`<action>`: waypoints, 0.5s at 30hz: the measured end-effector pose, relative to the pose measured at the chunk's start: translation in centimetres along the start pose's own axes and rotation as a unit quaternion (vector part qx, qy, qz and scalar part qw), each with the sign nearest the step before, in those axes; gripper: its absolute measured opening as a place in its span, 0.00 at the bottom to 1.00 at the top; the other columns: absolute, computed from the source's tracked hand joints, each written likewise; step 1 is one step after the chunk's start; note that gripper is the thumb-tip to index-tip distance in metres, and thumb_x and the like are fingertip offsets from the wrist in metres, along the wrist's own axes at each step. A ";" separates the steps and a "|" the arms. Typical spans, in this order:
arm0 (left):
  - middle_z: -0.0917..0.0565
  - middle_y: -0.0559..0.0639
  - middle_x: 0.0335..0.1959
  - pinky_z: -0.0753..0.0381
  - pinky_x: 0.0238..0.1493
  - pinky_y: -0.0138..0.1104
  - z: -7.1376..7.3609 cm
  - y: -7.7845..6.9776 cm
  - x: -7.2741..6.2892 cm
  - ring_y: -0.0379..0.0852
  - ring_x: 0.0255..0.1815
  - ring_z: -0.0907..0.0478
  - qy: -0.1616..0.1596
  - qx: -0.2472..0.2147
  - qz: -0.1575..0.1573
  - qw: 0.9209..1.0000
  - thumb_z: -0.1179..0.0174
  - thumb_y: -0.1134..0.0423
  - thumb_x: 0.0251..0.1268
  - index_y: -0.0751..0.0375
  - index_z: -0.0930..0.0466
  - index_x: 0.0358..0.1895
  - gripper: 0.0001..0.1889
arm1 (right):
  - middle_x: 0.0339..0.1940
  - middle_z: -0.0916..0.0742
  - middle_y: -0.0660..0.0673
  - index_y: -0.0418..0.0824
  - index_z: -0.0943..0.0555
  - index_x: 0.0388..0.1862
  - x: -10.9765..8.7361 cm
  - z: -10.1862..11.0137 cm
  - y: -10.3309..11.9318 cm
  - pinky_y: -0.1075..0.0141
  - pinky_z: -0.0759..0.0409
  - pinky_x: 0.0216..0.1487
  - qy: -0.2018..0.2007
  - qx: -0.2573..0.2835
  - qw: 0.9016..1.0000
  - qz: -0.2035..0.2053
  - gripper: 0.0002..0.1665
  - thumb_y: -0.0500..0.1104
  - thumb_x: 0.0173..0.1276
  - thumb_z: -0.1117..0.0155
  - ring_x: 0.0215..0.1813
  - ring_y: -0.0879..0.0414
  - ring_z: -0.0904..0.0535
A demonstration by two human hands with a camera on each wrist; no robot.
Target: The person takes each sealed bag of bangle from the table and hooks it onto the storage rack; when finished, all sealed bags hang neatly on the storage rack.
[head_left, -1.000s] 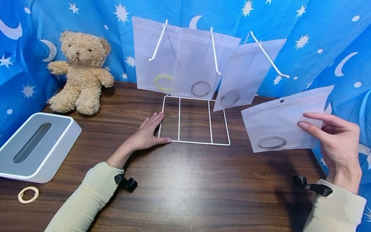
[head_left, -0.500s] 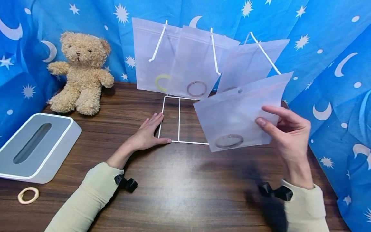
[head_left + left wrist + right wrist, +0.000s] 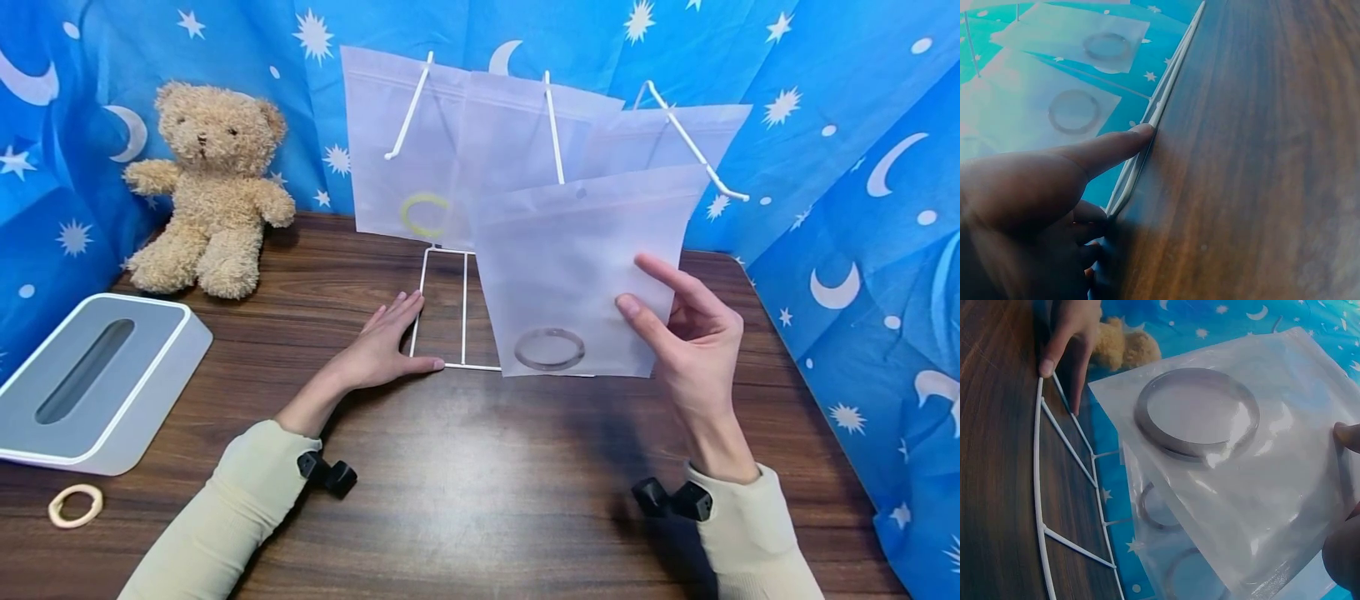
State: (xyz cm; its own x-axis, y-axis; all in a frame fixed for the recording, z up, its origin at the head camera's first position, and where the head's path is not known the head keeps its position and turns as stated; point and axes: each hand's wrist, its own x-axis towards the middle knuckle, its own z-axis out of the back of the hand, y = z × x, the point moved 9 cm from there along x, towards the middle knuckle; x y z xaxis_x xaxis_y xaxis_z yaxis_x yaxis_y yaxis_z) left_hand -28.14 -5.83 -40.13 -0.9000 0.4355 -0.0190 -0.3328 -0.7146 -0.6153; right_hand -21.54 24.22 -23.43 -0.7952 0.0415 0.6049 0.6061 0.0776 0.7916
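Note:
Between thumb and fingers my right hand (image 3: 693, 358) pinches the right edge of a translucent zip bag (image 3: 577, 258). A brownish-grey bangle (image 3: 1147, 419) lies in its bottom corner, and a small hole shows near its top. The bag is upright in front of a white wire rack (image 3: 465, 308), beneath the middle hook (image 3: 553, 125). My left hand (image 3: 375, 346) rests on the left side of the rack's base, thumb on the front wire. Similar bags hang from the hooks; the left bag (image 3: 390, 167) contains a yellow-green bangle (image 3: 412, 217). The held bag partly covers the middle and right bags.
A teddy bear (image 3: 217, 183) sits at the back left. Nearer stands a grey-and-white tissue box (image 3: 161, 392), with a beige ring (image 3: 96, 507) in front of it. A blue star-and-moon curtain (image 3: 847, 208) borders the wooden table (image 3: 480, 500).
My right hand has carried the bag left from the right side to in front of the rack, and the bag has turned more upright. My left hand has stayed on the base.

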 end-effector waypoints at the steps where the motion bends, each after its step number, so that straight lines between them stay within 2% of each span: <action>1: 0.53 0.60 0.79 0.65 0.75 0.48 0.0 0.1 0.0 0.55 0.79 0.62 0.000 0.000 0.000 1.000 0.33 0.42 0.58 0.70 0.54 0.77 0.55 | 0.49 0.16 0.30 0.23 0.22 0.57 0.0 -0.1 -0.1 0.65 0.16 0.39 0.002 -0.002 1.000 -0.001 0.27 0.17 0.56 0.36 0.45 0.46 0.15; 6: 0.53 0.60 0.79 0.65 0.75 0.48 0.1 0.2 -0.1 0.55 0.79 0.62 -0.001 -0.001 0.002 1.000 0.32 0.43 0.58 0.70 0.55 0.77 0.55 | 0.50 0.16 0.29 0.23 0.22 0.57 0.2 -0.6 -0.5 0.63 0.15 0.40 0.009 -0.002 1.000 -0.003 0.27 0.18 0.56 0.35 0.45 0.45 0.15; 15: 0.53 0.58 0.79 0.65 0.75 0.46 0.1 0.1 0.0 0.53 0.79 0.62 -0.004 -0.001 0.000 1.000 0.33 0.41 0.58 0.69 0.54 0.77 0.55 | 0.47 0.15 0.29 0.24 0.22 0.58 0.8 -0.9 -1.9 0.61 0.15 0.38 -0.007 0.013 1.000 -0.010 0.28 0.19 0.56 0.34 0.43 0.45 0.15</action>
State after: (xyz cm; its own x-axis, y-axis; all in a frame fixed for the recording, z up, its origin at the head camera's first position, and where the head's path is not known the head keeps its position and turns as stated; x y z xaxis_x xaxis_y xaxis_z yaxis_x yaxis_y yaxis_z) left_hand -28.17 -5.99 -40.10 -0.9022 0.4312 -0.0137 -0.3317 -0.7136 -0.6171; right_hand -23.31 23.23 -24.38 -0.8077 0.0541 0.5872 0.5894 0.1048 0.8010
